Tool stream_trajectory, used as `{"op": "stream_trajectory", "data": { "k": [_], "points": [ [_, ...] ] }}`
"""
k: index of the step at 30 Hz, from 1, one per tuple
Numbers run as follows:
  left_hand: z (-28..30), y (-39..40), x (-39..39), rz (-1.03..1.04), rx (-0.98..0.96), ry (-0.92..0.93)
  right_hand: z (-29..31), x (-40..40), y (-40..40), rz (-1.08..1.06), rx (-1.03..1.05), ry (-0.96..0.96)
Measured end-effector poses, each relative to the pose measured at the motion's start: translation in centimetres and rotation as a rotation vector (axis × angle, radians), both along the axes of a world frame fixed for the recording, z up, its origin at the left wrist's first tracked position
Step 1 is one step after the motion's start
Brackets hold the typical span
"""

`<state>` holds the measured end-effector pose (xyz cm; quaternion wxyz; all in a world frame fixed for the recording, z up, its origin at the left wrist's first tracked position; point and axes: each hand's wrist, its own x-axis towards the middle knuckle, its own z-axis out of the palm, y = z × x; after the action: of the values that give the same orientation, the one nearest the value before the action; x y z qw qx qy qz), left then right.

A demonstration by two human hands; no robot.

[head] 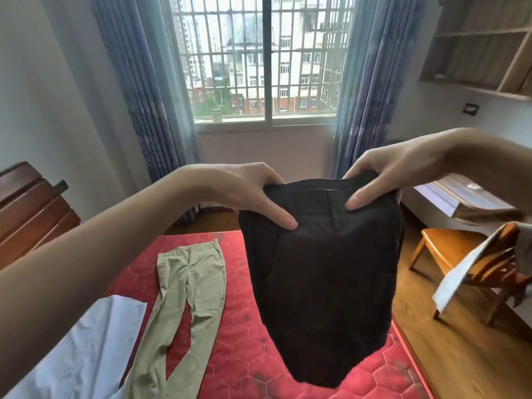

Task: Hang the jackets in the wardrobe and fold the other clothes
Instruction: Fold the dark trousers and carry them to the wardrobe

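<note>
We hold the black trousers (319, 283) up above the red mattress (239, 326), over its right side. Left hand (253, 194) pinches the waistband's left end, thumb in front; right hand (383, 177) pinches the right end likewise. Trousers hang clear of the mattress. Khaki trousers (187, 289) lie flat toward the left edge, a white garment (86, 349) at the near-left corner.

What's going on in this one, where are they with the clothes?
A person holds up black trousers by the waistband, the left hand and the right hand each gripping one end, above a red mattress. Khaki trousers lie flat and unfolded on the mattress, beside a white garment. No jacket or wardrobe can be made out.
</note>
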<state>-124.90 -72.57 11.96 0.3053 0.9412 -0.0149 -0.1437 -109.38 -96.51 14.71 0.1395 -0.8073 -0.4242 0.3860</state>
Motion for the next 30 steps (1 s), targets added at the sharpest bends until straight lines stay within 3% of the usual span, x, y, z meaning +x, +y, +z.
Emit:
{"op": "stream_trajectory", "data": {
  "k": [6, 11, 16, 19, 25, 30],
  "points": [
    [1.5, 0.5, 1.5, -0.057, 0.008, 0.315, -1.0, 1.7, 1.5, 0.068, -0.145, 0.222],
    [-1.6, 4.1, 7.0, 0.060, 0.087, 0.333, -3.5, 4.3, 6.2, -0.010, -0.159, -0.003],
    [-8.8, 9.3, 13.9, 0.242, 0.379, 0.058, -8.4, 9.2, 12.8, 0.003, -0.011, -0.590],
    [-11.0, 11.5, 16.7, 0.335, 0.570, -0.155, -11.1, 12.8, 15.9, -0.039, 0.140, -0.744],
    [-7.3, 13.0, 20.9, 0.432, 0.930, -0.756, -7.6, 17.6, 18.5, -0.233, 0.465, -1.041],
    [-4.5, 12.4, 20.6, 0.423, 1.037, -0.962, -5.0, 17.3, 16.8, -0.262, 0.577, -1.228]
  ]
}}
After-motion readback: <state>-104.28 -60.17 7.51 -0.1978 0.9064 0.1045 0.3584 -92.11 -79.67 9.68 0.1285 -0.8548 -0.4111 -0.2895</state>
